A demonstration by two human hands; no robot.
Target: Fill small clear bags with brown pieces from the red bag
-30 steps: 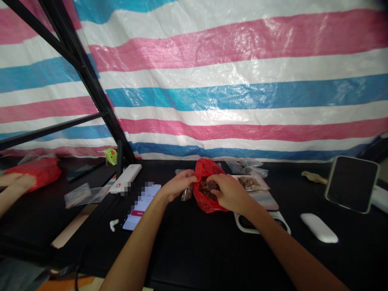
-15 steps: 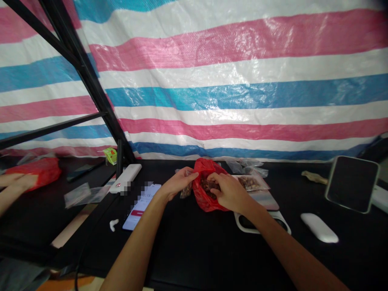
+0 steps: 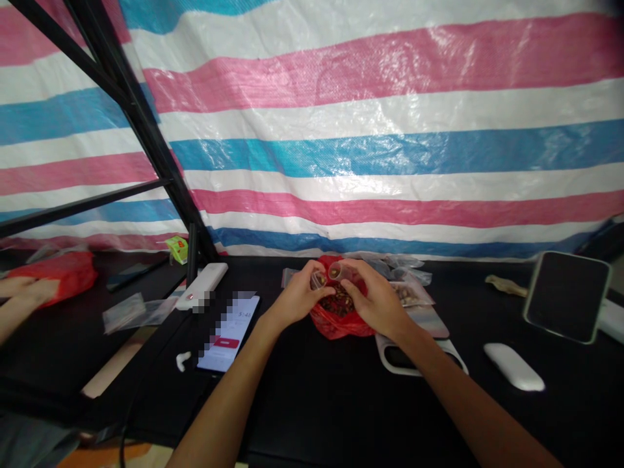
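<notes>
Closest to the body, over the black tabletop point(image 3: 312, 409), the left hand point(image 3: 295, 296) and the right hand point(image 3: 375, 300) curve inward with their fingers closed and their fingertips almost meeting. Pinched between them is a small clear plastic pouch point(image 3: 327, 276), though the view is poor here and it could be two separate clear pieces. It lies about midway between the hands, its long axis running across from one to the other, directly above the open mouth of a red plastic bag point(image 3: 336, 328). Brown pieces point(image 3: 338, 302), perhaps dried nuts, fill that mouth just below the fingers.

Left of the hands lie a smartphone point(image 3: 229, 333) with a lit screen, a white earbud point(image 3: 182, 361) and a white power bank point(image 3: 202, 285). To the right are a white-rimmed tray point(image 3: 414, 357), a packet of nuts point(image 3: 412, 294) and loose clear bags point(image 3: 394, 262). Beyond these sit a white oval device point(image 3: 513, 366) and a propped tablet point(image 3: 565, 297).

At the far left, another person's hand point(image 3: 26, 292) rests against a second red bag point(image 3: 61, 276). Behind everything hang a striped tarpaulin point(image 3: 390, 146) and a black metal frame point(image 3: 131, 110).
</notes>
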